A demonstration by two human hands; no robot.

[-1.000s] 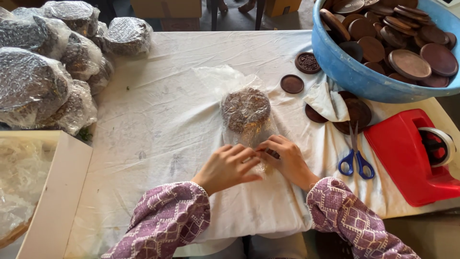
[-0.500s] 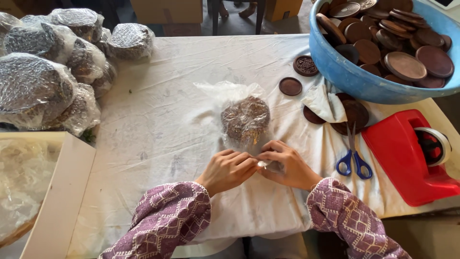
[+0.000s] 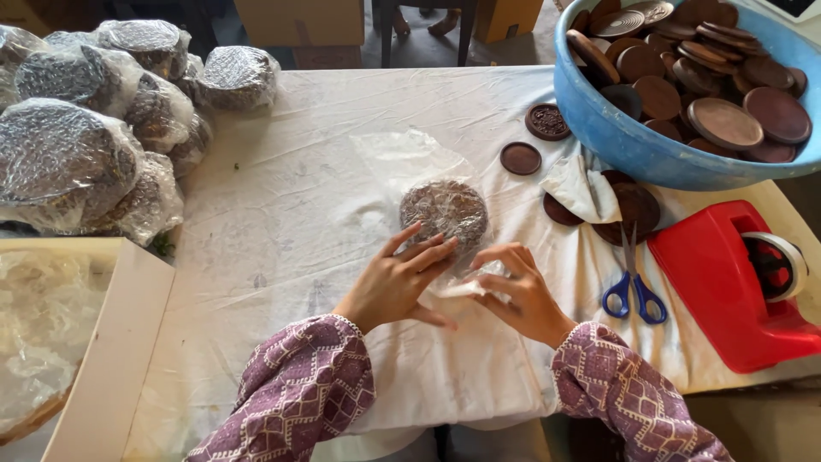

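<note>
A stack of round brown discs sits inside a clear plastic bag (image 3: 443, 207) in the middle of the white cloth. My left hand (image 3: 398, 278) lies flat with fingers spread against the near side of the bagged stack. My right hand (image 3: 513, 291) pinches the loose near end of the plastic bag just beside it. Both wrists wear purple patterned sleeves.
A blue basin (image 3: 633, 145) full of brown discs stands at the far right, with loose discs (image 3: 522, 158) beside it. Blue-handled scissors (image 3: 633, 287) and a red tape dispenser (image 3: 727, 287) lie to the right. Several wrapped bundles (image 3: 94, 137) pile at far left; a cream box (image 3: 103, 351) sits near left.
My left hand has opened and moved up onto the bagged stack. My right hand keeps its hold on the bag's end, gathering the plastic closer to the stack.
</note>
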